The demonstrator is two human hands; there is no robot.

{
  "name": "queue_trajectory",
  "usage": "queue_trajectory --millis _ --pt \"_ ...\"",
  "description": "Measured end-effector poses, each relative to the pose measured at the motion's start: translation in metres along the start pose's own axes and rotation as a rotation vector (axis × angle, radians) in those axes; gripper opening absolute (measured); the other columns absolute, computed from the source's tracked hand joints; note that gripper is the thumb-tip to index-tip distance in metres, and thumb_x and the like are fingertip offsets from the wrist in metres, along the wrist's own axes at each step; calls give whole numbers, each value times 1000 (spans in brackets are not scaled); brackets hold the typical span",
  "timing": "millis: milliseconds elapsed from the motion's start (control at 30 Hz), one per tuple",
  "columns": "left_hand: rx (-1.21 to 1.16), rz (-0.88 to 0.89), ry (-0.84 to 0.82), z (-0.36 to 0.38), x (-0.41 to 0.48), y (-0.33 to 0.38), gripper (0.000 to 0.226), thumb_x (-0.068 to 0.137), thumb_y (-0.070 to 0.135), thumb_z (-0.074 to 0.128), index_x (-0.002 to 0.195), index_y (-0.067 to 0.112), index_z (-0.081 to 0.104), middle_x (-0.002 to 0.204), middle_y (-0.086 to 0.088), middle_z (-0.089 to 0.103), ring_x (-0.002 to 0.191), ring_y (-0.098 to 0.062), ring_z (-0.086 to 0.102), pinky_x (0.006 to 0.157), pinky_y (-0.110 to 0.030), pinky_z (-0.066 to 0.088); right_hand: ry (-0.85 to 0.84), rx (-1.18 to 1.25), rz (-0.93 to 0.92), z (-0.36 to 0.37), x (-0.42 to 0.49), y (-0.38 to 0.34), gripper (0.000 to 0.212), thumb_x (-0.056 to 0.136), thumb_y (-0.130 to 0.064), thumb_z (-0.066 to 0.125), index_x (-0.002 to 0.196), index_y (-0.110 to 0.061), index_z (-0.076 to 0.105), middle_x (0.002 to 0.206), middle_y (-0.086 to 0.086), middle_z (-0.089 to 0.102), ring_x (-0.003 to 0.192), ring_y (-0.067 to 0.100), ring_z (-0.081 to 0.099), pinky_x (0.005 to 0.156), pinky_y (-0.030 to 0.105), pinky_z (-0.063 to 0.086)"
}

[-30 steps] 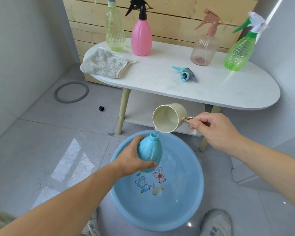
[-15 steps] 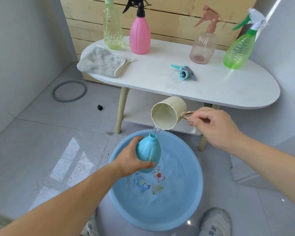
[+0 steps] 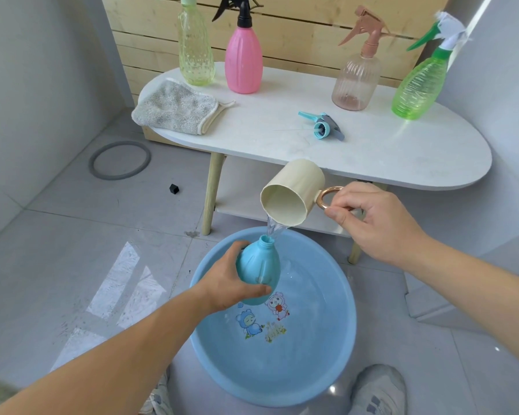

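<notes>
Right hand (image 3: 378, 223) tips cup (image 3: 294, 193) over blue bottle (image 3: 259, 271); left hand (image 3: 231, 283) grips it.

Over a blue basin (image 3: 336, 369), the left hand (image 3: 225, 287) grips a blue bottle (image 3: 258, 272) — the right hand (image 3: 375, 218) tips a cream cup (image 3: 294, 194), water streaming into its neck.

Glossy plastic basin (image 3: 327, 381), matt plastic bottle (image 3: 256, 272), fuzzy cloth (image 3: 174, 107)

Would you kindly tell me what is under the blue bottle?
Under the bottle sits the basin, holding water, with cartoon pictures on its floor. The bottle and left hand cover part of that floor.
</notes>
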State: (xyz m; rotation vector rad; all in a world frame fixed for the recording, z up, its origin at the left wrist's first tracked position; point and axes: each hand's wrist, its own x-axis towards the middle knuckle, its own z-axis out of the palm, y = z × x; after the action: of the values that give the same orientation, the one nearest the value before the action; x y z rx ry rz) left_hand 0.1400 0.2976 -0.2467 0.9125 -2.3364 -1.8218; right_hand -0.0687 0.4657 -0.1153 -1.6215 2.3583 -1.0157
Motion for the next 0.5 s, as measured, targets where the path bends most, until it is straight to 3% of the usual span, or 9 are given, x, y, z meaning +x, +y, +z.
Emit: queue_trajectory --millis 100,300,500 --pt "-3 -2 -4 -1 1 -1 85 70 22 93 137 33 43 118 6 62 103 -11 66 70 -19 59 13 -43 -68 1 0 2 17 90 -31 62 78 -22 70 87 -11 62 93 16 56 86 29 44" --pt "-10 0 -6 0 0 -1 84 70 20 93 138 31 43 118 6 63 102 -9 66 70 -18 58 57 -154 -196 5 0 3 30 92 -34 59 78 -11 72 87 -5 62 90 18 53 86 17 37" --pt "-9 -4 -10 1 0 -2 84 71 20 93 137 32 42 117 5 62 102 -11 67 71 -21 59 106 -275 -430 9 3 7 24 93 -24 63 80 -7 73 87 3 63 88 28 54 87 31 44"
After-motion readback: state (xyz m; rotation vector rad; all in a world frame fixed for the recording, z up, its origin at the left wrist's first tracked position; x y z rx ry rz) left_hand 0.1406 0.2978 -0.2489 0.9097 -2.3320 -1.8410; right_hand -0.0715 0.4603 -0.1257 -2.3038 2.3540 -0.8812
